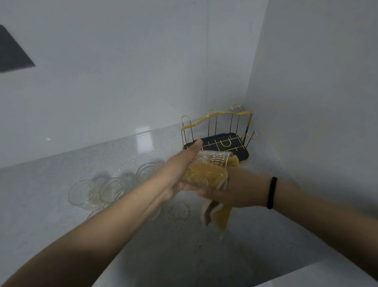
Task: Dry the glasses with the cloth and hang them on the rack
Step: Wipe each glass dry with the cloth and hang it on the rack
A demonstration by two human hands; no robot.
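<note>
Held glass (206,170) lies on its side in mid-air above the counter (52,200), just in front of the rack (218,132), long axis running left-right, mouth toward the right. Left hand (181,168) fingers wrap its base end. Yellow cloth (220,205) is stuffed inside; right hand (225,190) grips the cloth at the mouth, fingers hidden.

At frame centre the left hand (182,165) grips a glass (206,170) with a yellow cloth (203,175) stuffed inside; the right hand (229,190) holds the cloth, whose tail hangs below. Behind stands the gold rack (216,132). More glasses (111,188) sit lower left on the counter (41,199).
</note>
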